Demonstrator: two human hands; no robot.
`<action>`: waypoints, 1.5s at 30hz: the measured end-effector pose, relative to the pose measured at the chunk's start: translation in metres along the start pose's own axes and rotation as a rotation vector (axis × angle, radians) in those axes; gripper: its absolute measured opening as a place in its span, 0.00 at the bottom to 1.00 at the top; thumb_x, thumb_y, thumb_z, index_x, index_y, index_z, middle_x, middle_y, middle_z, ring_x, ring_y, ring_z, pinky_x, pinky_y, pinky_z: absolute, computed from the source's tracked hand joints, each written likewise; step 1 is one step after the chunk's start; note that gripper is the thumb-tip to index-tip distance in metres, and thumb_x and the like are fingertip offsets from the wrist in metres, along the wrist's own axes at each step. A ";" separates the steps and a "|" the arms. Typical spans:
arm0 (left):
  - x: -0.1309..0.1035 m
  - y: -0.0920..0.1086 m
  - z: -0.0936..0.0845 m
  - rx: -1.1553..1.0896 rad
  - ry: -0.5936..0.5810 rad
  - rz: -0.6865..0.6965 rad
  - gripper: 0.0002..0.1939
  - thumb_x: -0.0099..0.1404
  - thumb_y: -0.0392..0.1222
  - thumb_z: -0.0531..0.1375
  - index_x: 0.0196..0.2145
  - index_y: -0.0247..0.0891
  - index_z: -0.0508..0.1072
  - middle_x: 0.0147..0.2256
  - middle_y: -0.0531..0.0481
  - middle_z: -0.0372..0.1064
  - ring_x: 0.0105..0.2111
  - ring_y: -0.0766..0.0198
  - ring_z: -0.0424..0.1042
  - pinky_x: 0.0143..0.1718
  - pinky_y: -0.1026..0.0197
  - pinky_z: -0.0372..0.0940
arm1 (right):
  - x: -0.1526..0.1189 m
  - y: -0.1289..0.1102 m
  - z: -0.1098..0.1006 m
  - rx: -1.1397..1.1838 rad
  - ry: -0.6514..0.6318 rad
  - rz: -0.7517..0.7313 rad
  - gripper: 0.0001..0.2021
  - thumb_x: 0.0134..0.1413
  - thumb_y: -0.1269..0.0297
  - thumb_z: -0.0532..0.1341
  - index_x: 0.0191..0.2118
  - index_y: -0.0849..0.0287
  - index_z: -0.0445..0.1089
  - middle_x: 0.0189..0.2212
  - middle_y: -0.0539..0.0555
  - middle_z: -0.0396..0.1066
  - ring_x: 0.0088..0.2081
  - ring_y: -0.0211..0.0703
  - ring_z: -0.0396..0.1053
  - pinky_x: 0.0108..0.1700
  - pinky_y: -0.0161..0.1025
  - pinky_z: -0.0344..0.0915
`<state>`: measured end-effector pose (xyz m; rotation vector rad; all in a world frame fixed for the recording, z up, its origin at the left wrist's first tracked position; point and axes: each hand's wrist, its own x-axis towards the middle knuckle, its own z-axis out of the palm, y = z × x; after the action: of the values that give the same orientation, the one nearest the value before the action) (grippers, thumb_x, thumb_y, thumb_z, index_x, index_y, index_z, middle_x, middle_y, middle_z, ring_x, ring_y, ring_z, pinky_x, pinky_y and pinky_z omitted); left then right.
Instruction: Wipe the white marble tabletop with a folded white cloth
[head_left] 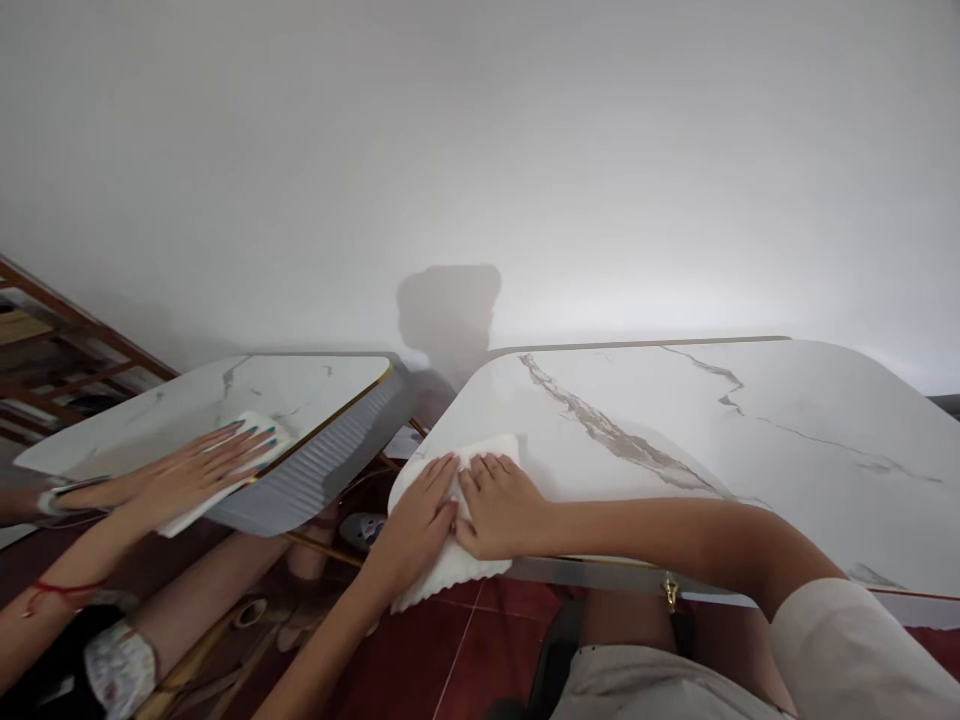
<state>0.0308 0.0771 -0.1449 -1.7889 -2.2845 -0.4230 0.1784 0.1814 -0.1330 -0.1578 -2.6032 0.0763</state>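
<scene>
My left hand (pixel 421 515) lies flat, fingers extended, on a white cloth (pixel 442 578) with a wavy edge. My right hand (pixel 501 508) presses down on the same cloth right beside it, fingers slightly bent and laid on the fabric. Both thumbs are close together. Beneath the cloth is the left front corner of a white marble-patterned tabletop (pixel 750 430), and part of the cloth hangs over its edge. Neither hand wraps around the cloth.
To the left, another person's hands (pixel 217 465) rest on a white cloth atop a smaller marble-patterned table (pixel 187 390) with ribbed grey sides. A gold knob (pixel 670 590) protrudes below my tabletop's front edge. Wooden shelving (pixel 67 340) stands far left; a white wall (pixel 675 180) rises behind.
</scene>
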 end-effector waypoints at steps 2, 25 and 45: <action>0.018 0.012 0.008 -0.001 0.006 0.017 0.28 0.66 0.43 0.39 0.58 0.26 0.59 0.59 0.37 0.57 0.60 0.55 0.54 0.61 0.48 0.52 | -0.004 0.015 -0.005 -0.011 -0.016 0.024 0.31 0.55 0.55 0.54 0.55 0.80 0.60 0.54 0.74 0.62 0.56 0.60 0.59 0.57 0.50 0.53; 0.260 -0.037 0.081 -0.159 0.134 0.091 0.23 0.63 0.36 0.44 0.54 0.33 0.64 0.55 0.44 0.63 0.57 0.59 0.58 0.60 0.53 0.52 | 0.132 0.197 0.045 0.032 0.049 0.425 0.17 0.61 0.67 0.49 0.51 0.65 0.66 0.48 0.59 0.70 0.51 0.46 0.63 0.54 0.41 0.54; 0.287 0.048 0.090 -0.113 0.000 0.259 0.23 0.66 0.36 0.44 0.57 0.29 0.60 0.59 0.41 0.57 0.60 0.59 0.54 0.61 0.55 0.49 | 0.065 0.217 0.002 -0.115 -0.027 0.630 0.22 0.63 0.67 0.45 0.59 0.70 0.58 0.59 0.62 0.59 0.60 0.48 0.52 0.59 0.45 0.45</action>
<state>0.0086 0.3806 -0.1283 -2.1039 -2.0274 -0.5128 0.1429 0.4048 -0.1201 -1.0155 -2.4845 0.1505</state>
